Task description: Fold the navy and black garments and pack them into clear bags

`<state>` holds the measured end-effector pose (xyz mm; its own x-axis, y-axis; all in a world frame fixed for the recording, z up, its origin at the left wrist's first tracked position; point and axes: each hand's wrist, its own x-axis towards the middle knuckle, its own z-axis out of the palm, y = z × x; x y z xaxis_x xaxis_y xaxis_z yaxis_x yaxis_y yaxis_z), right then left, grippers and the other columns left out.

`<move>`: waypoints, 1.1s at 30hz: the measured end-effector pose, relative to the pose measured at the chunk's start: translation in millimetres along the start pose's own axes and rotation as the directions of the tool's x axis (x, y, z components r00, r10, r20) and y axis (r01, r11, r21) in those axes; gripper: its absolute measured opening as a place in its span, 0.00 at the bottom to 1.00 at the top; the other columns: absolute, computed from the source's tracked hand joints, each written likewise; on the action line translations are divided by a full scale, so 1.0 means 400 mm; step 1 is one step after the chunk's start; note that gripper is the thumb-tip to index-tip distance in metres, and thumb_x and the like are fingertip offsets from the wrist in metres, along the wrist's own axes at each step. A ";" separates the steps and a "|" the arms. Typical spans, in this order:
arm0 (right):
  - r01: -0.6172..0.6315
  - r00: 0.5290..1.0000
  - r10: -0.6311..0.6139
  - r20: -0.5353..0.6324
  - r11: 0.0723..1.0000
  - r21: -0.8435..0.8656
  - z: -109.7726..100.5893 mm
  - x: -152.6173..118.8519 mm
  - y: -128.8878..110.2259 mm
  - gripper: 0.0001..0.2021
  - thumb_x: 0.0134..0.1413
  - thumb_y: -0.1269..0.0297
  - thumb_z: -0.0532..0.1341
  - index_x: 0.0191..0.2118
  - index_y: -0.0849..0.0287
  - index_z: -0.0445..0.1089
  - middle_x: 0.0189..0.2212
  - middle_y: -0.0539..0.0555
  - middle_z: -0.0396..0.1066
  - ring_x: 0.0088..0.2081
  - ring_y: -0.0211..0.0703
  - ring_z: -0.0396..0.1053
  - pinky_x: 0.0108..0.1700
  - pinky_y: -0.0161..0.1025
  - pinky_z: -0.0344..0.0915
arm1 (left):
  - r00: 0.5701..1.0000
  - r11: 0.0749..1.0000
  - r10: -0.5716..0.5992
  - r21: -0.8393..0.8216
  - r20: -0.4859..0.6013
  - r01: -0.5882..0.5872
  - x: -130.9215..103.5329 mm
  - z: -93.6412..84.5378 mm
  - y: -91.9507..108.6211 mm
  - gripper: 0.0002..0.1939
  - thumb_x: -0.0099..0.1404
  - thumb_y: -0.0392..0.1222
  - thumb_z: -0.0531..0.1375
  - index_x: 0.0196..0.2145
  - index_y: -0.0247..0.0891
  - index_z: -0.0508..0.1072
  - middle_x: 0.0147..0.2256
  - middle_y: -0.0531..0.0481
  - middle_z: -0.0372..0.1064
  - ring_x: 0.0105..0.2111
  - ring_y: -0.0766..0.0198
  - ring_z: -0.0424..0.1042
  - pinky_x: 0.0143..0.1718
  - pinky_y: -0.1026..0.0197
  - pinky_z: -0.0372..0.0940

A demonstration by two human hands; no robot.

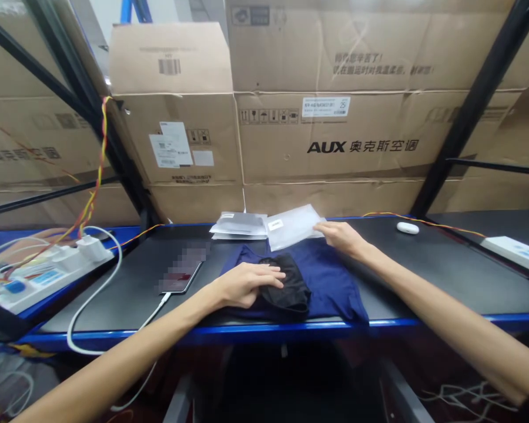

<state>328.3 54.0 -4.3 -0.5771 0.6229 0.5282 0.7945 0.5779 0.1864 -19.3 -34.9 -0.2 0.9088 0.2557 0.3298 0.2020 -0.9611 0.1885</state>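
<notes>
My right hand (341,236) pinches the right corner of a flat, whitish plastic bag (293,226) with a small label, raised above the cloth. Under my left hand (253,283) lies a folded black cloth (293,291); the fingers are stretched out and rest on its top. That black piece sits on a larger navy blue cloth (330,279) spread near the table's front edge. Behind my left hand is a stack of similar plastic bags (239,225), the top one with something dark inside.
A phone (183,275) with a white charging cable lies to the left. Power strips stand at the far left (55,276) and far right (518,254). A small white case (408,228) sits at the back right. Cardboard (286,158) walls off the table's back, between black metal posts.
</notes>
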 end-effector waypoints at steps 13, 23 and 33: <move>-0.308 0.944 0.285 0.169 0.942 0.135 0.026 -0.042 0.079 0.19 0.61 0.68 0.53 0.52 0.55 0.76 0.47 0.55 0.78 0.48 0.51 0.76 0.52 0.42 0.71 | 0.981 0.977 -0.194 -0.092 -0.015 0.192 0.006 -0.011 0.013 0.37 0.50 0.27 0.54 0.58 0.44 0.69 0.63 0.52 0.61 0.67 0.53 0.53 0.66 0.45 0.53; -0.136 0.989 0.102 0.106 0.909 0.393 -0.054 -0.081 0.000 0.17 0.62 0.58 0.55 0.51 0.52 0.75 0.54 0.54 0.74 0.58 0.54 0.68 0.62 0.52 0.62 | 0.887 0.858 -0.415 0.236 -0.203 0.455 0.134 -0.043 0.031 0.22 0.66 0.37 0.57 0.57 0.40 0.69 0.52 0.46 0.73 0.50 0.54 0.74 0.51 0.54 0.68; -0.156 0.942 -0.012 0.336 0.871 0.467 -0.038 -0.140 -0.036 0.27 0.54 0.67 0.57 0.62 0.55 0.67 0.64 0.55 0.62 0.64 0.55 0.60 0.67 0.54 0.55 | 0.909 0.808 -0.416 0.470 0.031 0.354 0.260 0.071 0.056 0.19 0.65 0.42 0.57 0.52 0.35 0.70 0.45 0.38 0.74 0.44 0.47 0.73 0.41 0.52 0.69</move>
<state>351.9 3.0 -23.9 -0.6166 0.7569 0.2165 0.6931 0.6523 -0.3066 90.0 -33.0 12.2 0.7530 0.6293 0.1922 0.6570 -0.7355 -0.1658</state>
